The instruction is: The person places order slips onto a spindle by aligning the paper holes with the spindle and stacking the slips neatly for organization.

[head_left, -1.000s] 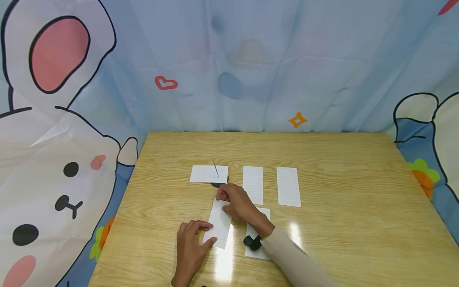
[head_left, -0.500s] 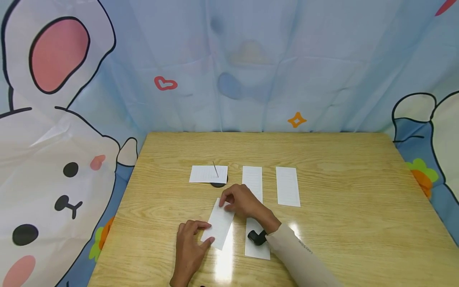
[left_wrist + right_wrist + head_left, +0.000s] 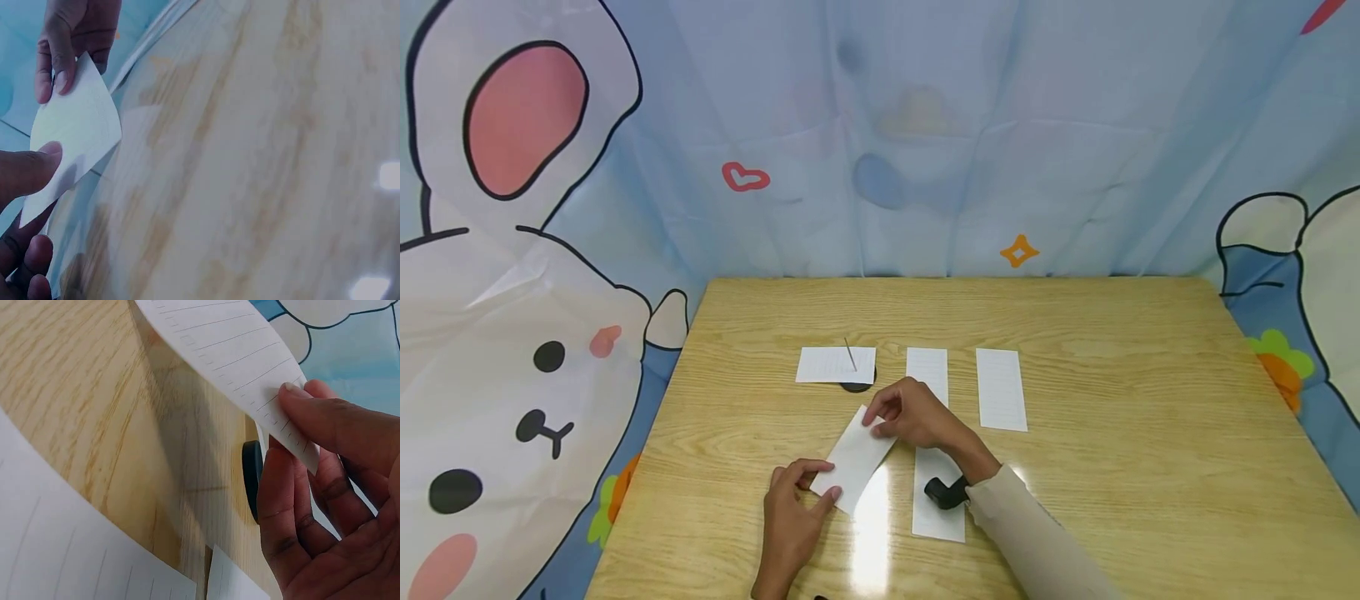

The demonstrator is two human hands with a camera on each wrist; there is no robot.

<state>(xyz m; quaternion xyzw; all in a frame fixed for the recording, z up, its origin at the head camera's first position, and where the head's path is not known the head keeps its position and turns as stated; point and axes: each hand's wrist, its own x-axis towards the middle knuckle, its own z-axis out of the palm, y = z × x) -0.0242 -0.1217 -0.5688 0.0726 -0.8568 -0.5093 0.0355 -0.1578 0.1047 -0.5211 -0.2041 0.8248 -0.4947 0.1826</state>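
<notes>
A white slip of lined paper (image 3: 854,460) is held between both hands, tilted and bowed above the table. My left hand (image 3: 793,517) pinches its near left end between thumb and fingers. At the far corner my right hand (image 3: 913,414) pinches it, thumb on top, as the right wrist view shows with the printed lines on the paper (image 3: 234,347). Behind the hands, another paper slip (image 3: 827,364) is pierced by the thin upright spike (image 3: 850,354) of a bill holder with a round black base (image 3: 856,387).
More lined slips lie on the wooden table (image 3: 1112,400): one slip (image 3: 928,367) beyond my right hand, one slip (image 3: 1002,389) further right, and one slip (image 3: 938,521) under my right wrist. A cartoon-printed curtain (image 3: 970,167) hangs behind.
The held paper has turned clockwise and its far end has shifted right with my right hand, bowing up more. My left hand has moved slightly left with the near end.
</notes>
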